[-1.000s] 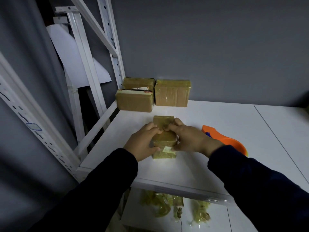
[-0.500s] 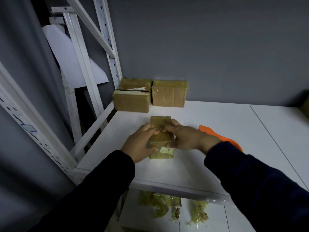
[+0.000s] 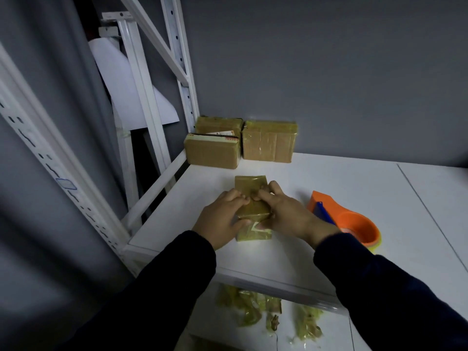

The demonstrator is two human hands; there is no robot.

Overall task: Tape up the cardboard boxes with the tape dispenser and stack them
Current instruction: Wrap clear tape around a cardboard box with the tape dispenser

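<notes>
near the table's front edge | small box [image 3: 250, 196] clasped by left hand [image 3: 222, 219] and right hand [image 3: 286, 216], fingers closed on top | risk: tape creased if pressed unevenly | dispenser [image 3: 352, 224] unheld, right

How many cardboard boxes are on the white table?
4. One box is held between both hands near the front edge. Three stand at the back wall: a front-left box, one behind it, and a right box. More may be hidden.

Between the hands, the small brown cardboard box [image 3: 251, 198] gleams under glossy clear tape (wrinkled in places), resting on a smooth white laminate tabletop [image 3: 329, 178], right of them a shiny orange plastic tape dispenser [image 3: 354, 224].
</notes>
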